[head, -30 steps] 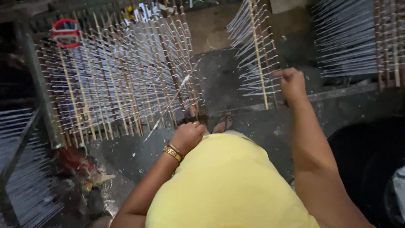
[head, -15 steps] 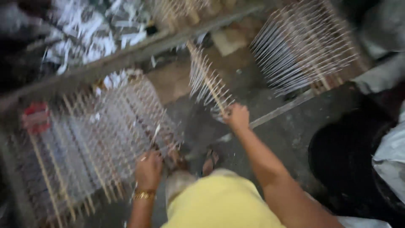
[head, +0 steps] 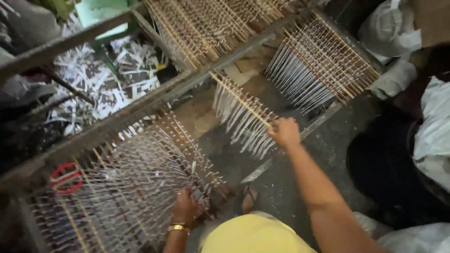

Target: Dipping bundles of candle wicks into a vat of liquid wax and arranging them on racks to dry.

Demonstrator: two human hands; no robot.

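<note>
My right hand (head: 283,132) grips the near end of a wooden stick (head: 241,99) hung with a row of thin white strands, held out over the dark floor. My left hand (head: 185,206), with a gold bangle on its wrist, rests on the near edge of a low rack (head: 126,187) of many such sticks and white strands at lower left. My yellow garment (head: 253,236) fills the bottom centre, and my sandalled foot (head: 250,199) shows just above it.
A grey wooden beam (head: 154,100) crosses diagonally above the low rack. More racks of sticks lie at top centre (head: 220,23) and upper right (head: 323,70). Shredded white paper (head: 108,79) lies upper left, white sacks (head: 436,136) at right, red-handled scissors (head: 65,178) at left.
My view has swung and tilted, bringing the beam and far racks into sight. My right hand keeps hold of the stick of strands; my left hand stays on the low rack.
</note>
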